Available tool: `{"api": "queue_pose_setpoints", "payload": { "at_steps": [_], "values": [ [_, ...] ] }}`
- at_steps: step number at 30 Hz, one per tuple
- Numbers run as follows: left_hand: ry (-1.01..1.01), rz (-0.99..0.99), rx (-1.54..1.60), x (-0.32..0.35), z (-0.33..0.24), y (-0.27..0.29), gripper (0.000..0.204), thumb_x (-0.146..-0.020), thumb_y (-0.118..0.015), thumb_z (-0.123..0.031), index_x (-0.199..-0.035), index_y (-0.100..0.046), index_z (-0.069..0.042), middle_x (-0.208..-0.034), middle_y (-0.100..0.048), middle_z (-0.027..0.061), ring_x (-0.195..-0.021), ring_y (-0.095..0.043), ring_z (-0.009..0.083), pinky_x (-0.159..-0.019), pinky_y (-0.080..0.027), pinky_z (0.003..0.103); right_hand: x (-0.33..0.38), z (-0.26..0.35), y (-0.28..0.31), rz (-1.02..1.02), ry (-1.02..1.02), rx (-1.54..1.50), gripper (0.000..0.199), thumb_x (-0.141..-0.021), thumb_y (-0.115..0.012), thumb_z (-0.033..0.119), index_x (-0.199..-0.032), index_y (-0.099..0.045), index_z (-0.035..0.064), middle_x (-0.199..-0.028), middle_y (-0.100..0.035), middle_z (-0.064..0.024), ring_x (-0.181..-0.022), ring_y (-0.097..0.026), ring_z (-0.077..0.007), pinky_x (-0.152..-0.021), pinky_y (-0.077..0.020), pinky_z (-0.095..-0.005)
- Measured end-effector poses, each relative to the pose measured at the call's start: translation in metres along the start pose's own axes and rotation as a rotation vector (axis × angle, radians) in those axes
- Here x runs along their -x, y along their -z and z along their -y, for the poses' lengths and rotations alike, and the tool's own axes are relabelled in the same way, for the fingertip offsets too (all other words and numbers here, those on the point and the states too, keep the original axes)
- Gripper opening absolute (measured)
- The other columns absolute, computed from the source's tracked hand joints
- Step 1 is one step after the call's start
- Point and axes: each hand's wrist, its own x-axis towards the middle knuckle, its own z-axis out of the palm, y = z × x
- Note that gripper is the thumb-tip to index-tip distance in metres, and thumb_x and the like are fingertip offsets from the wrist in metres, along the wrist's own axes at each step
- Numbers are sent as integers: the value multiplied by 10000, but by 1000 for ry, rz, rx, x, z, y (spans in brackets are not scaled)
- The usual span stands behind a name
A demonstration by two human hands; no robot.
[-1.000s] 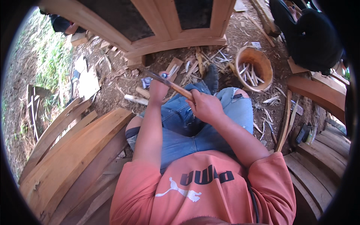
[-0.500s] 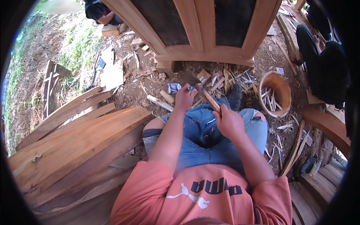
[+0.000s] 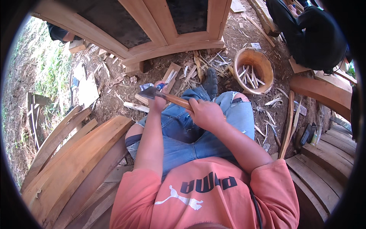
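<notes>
My left hand is closed around what looks like a chisel with a blue and red handle. Its pale blade points away from me, over a flat piece of wood on the ground. In my right hand is the wooden handle of a hatchet. The dark wedge-shaped hatchet head lies across the view of my left hand and hides part of it. My legs in torn jeans are bent beneath both hands.
A large panelled wooden frame stands ahead on blocks. Right of it is a round bucket holding wood strips. Curved boards are piled at my left; planks lie at my right. Another person sits at the far right.
My view has swung rightward, so the surroundings sit further left. The hatchet has tilted, its head now left over my left hand. The chisel's blade and coloured handle have come into sight.
</notes>
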Motion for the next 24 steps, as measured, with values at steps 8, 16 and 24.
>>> {"api": "queue_pose_setpoints", "payload": {
  "at_steps": [8, 16, 24],
  "values": [
    [34, 55, -100, -2, -4, 0, 221, -1017, -754, -82, -1228, -709, -38, -1156, -761, 145, -1081, -747, 287, -955, -571, 397, -5, -11, 2, 73, -80, -59, 329, -1042, -693, 403, -1102, -612, 90, -868, -742, -147, -762, -746, -393, -656, -582, -536],
    [-81, -58, 146, 5, 8, -9, 146, -1048, -716, -50, -1192, -692, -60, -1050, -731, 61, -952, -694, 150, -878, -568, 311, 7, -10, 2, 110, 23, -34, 321, -1066, -656, 391, -1083, -616, 73, -856, -737, -159, -756, -755, -379, -659, -597, -534],
    [-48, -97, 151, 11, 6, -9, 167, -1029, -743, -69, -1193, -711, -67, -939, -709, 41, -810, -639, 92, -762, -545, 282, 4, -13, -9, 166, 7, -39, 342, -1056, -667, 413, -1131, -635, 80, -883, -748, -163, -789, -756, -390, -692, -596, -539]
  ]
}}
